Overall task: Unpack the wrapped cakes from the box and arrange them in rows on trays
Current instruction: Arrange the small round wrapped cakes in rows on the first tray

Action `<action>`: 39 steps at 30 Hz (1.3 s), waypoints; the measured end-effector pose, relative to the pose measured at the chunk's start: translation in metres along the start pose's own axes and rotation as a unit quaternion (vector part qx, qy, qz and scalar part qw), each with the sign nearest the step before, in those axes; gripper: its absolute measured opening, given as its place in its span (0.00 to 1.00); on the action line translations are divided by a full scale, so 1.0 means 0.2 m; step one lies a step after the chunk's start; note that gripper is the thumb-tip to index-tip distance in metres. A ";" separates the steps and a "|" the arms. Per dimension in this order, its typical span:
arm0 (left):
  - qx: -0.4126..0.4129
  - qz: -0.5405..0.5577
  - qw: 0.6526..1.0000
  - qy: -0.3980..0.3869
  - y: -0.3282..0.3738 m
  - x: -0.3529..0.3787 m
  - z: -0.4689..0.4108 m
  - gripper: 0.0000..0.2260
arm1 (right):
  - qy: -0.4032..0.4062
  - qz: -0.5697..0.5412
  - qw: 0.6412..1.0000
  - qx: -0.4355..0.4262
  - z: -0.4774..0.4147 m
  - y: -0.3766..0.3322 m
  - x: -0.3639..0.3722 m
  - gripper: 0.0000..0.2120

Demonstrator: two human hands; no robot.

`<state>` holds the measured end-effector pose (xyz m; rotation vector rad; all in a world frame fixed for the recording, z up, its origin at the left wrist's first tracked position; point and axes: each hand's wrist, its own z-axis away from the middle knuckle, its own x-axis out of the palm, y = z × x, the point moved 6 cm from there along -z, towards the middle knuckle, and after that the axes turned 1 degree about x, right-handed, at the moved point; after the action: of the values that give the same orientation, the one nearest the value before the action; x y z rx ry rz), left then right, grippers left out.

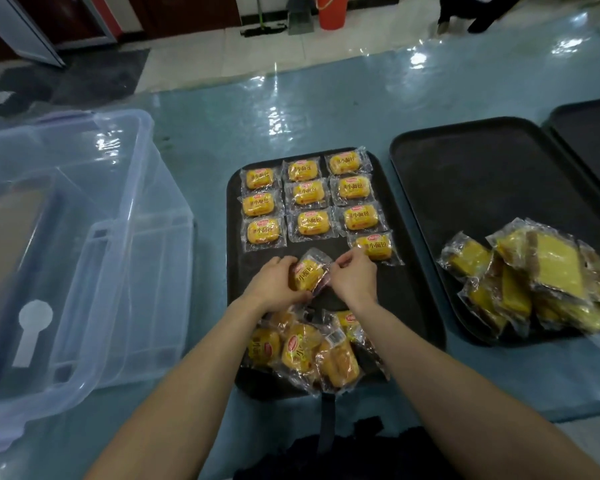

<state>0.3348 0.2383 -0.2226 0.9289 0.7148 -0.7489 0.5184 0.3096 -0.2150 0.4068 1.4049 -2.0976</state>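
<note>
1. Hands meet over the near half of a black tray (406,299): the left hand (274,284) curls round one wrapped cake (307,275), and the right hand (354,278) pinches its wrapper edge.
2. Ten arranged cakes (309,194) lie in three columns just beyond.
3. A loose heap of cakes (305,351) sits at the tray's near edge.
4. A clear plastic box (84,237) stands to the left.
5. Wrapped yellow slices (541,278) are piled on the second tray (482,174).

Orange bucket (332,10), mop (262,27), dustpan (300,19) on floor (201,60), bkgd.
</note>
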 end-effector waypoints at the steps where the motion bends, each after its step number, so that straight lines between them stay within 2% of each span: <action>1: 0.005 -0.019 1.000 0.021 0.00 -0.01 -0.01 0.41 | -0.020 0.032 0.999 -0.011 -0.01 0.00 0.00 0.06; 4: 0.021 -0.083 0.996 0.029 0.00 -0.02 -0.02 0.32 | -0.092 0.185 0.976 -0.067 -0.01 -0.02 0.02 0.06; 7: 0.015 -0.114 0.993 0.037 -0.03 -0.03 -0.02 0.33 | -0.078 0.337 0.925 -0.155 0.02 -0.06 0.04 0.11; 9: 0.025 -0.121 0.990 0.065 -0.03 -0.04 -0.02 0.32 | -0.047 0.361 0.906 -0.217 0.03 -0.09 0.05 0.23; 11: 0.047 -0.122 0.985 0.109 -0.01 -0.05 -0.03 0.31 | -0.061 0.345 0.894 -0.279 0.03 -0.13 0.09 0.33; 14: 0.049 -0.053 0.990 0.124 -0.01 -0.05 -0.03 0.33 | -0.124 0.349 0.874 -0.314 0.00 -0.16 0.16 0.38; 16: 0.047 -0.010 0.994 0.102 -0.04 -0.04 -0.02 0.37 | -0.138 0.370 0.865 -0.310 -0.03 -0.17 0.18 0.37; 19: 0.031 -0.010 0.994 0.100 -0.09 -0.04 0.00 0.38 | -0.142 0.393 0.853 -0.314 -0.05 -0.16 0.19 0.34; 22: 0.030 -0.059 0.991 0.117 -0.12 -0.03 0.01 0.37 | -0.133 0.395 0.855 -0.308 -0.07 -0.17 0.19 0.32; 29: 0.058 -0.042 0.990 0.123 0.00 -0.02 -0.06 0.34 | -0.111 0.424 0.851 -0.288 -0.12 -0.19 0.14 0.27; 39: 0.062 -0.062 0.986 0.144 0.08 -0.03 -0.12 0.33 | -0.063 0.416 0.855 -0.303 -0.19 -0.20 0.08 0.23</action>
<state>0.3399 0.2672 -0.2213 1.1274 0.9957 -0.7827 0.4788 0.3512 -0.2084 0.4806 1.3765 -0.9131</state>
